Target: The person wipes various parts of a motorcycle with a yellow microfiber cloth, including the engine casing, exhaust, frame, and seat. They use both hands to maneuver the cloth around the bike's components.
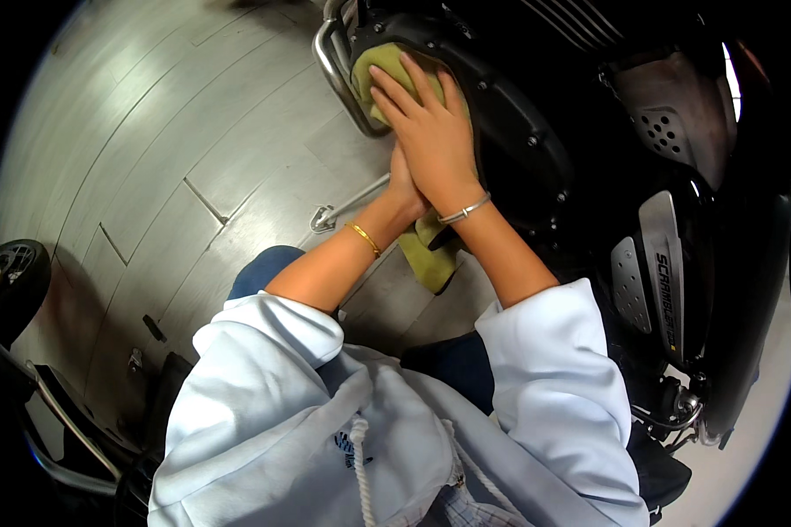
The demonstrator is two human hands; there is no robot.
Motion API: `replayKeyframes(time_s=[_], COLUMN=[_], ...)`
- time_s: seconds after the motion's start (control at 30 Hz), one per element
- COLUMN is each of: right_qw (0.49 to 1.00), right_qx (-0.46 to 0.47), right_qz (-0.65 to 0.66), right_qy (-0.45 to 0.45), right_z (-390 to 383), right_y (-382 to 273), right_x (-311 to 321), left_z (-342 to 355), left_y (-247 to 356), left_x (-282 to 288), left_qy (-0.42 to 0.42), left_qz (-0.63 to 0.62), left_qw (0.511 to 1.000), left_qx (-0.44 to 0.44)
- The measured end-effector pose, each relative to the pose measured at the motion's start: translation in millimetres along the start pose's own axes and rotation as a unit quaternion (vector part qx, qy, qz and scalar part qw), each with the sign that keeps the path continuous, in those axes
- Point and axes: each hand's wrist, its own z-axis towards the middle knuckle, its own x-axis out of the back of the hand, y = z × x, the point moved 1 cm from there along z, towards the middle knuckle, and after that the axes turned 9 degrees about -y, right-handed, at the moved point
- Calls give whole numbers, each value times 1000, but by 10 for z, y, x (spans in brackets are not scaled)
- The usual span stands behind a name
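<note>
Where right hand [431,132] presses flat: olive-green cloth [387,66], crumpled.

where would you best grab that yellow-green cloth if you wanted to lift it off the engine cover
Probably by the loose tail of the cloth hanging below the wrists, coming from beneath. The upper part is pinned flat against the black engine cover under the right hand; the left hand sits behind it.

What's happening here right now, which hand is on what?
A person crouches beside a black motorcycle. The right hand lies flat on an olive-green cloth, pressing it against the round black engine cover. The left hand sits just below, mostly hidden under the right wrist, near the cloth's hanging lower end. A chrome pipe runs beside the cover, above the grey tiled floor.
</note>
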Motion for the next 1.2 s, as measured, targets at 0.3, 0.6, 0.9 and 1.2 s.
replayKeyframes(time_s=[0.3, 0.6, 0.9, 1.2], right_qw=[993, 968, 950, 904], right_qx=[-99, -219, -274, -346], right_qz=[60, 122, 146, 243], right_qy=[9, -1, 39, 67], right_z=[-711, -1464, -2376, -2469], right_y=[149, 192, 67, -226], right_x=[242, 179, -462, -778], left_z=[-210, -429, -868, -801], left_y=[-441, -928, -1393, -1412], left_x=[24, 88, 109, 307], left_qy=[-19, -76, -62, -64], left_qz=[219, 606, 371, 309], left_qw=[975, 788, 907, 934], left_qx=[41, -74, 191, 165])
